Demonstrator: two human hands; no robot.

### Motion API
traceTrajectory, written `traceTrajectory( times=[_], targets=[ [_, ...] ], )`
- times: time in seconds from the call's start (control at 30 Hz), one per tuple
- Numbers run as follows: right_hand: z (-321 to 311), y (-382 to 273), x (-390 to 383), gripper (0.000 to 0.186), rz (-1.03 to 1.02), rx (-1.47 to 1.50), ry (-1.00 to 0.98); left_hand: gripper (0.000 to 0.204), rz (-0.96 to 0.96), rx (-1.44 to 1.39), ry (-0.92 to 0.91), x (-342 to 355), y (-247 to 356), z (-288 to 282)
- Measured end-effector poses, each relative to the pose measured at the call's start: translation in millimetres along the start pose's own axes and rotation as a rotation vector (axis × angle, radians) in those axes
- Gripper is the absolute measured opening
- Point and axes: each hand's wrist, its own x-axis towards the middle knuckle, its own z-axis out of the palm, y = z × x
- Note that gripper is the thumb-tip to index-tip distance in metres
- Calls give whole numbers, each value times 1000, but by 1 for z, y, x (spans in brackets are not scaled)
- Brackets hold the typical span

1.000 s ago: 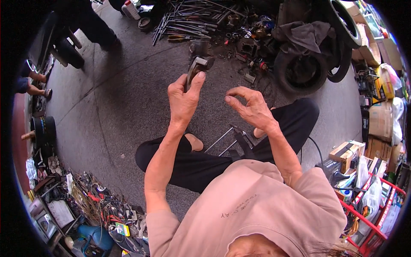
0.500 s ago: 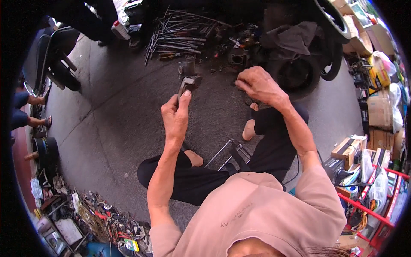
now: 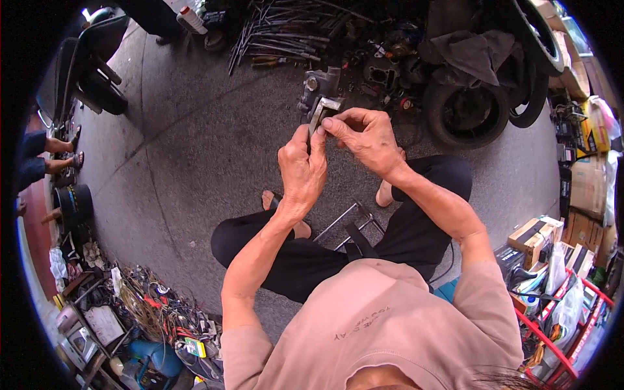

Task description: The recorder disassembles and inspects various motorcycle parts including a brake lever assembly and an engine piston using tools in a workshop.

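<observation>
Just above the middle, my left hand (image 3: 300, 166) is closed on an angular grey metal piece (image 3: 328, 104), holding it upright. My right hand (image 3: 364, 140) meets it from the right, thumb and forefinger pinched on the piece beside my left thumb. A larger cast metal part (image 3: 320, 83) shows directly beyond it; whether they are joined I cannot tell. Below, between my crossed legs, lies a metal frame (image 3: 344, 222) with a dark strap.
Rods (image 3: 273, 39), tyres (image 3: 465, 136) and greasy parts (image 3: 383, 75) lie ahead. Boxes (image 3: 588, 188) and a red rack (image 3: 539, 331) line the right, tangled wires and scrap (image 3: 149, 305) the lower left. At the upper left are a black seat (image 3: 91, 52) and another person's feet (image 3: 62, 162).
My right hand has come from being apart on the right to pinching the metal piece. My left hand, still holding it, has shifted right.
</observation>
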Motion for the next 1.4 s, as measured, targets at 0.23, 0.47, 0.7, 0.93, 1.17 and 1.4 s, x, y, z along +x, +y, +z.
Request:
traceTrajectory(
  times=[0.23, 0.47, 0.7, 0.93, 1.17, 1.4],
  targets=[
    [12, -7, -10, 19, -115, 32, 91, 21, 71, -29, 77, -7, 1, 0],
    [24, -3, -7, 16, -186, -37, 128, 26, -153, -270, -19, 2, -11, -14],
    [42, 9, 41, 22, -154, -256, 48, 31, -650, -1228, 20, 33, -4, -76],
    [42, 117, 165, 29, 167, -994, -596, 33, -408, -1542, 303, 28, 10, -150],
    [20, 192, 265, 25, 81, -1434, -571, 39, -583, -1900, 387, 38, -44, -169],
    [11, 223, 341, 22, -97, -1240, -498, 40, -914, -1872, 585, 73, -78, -164]
  ],
)
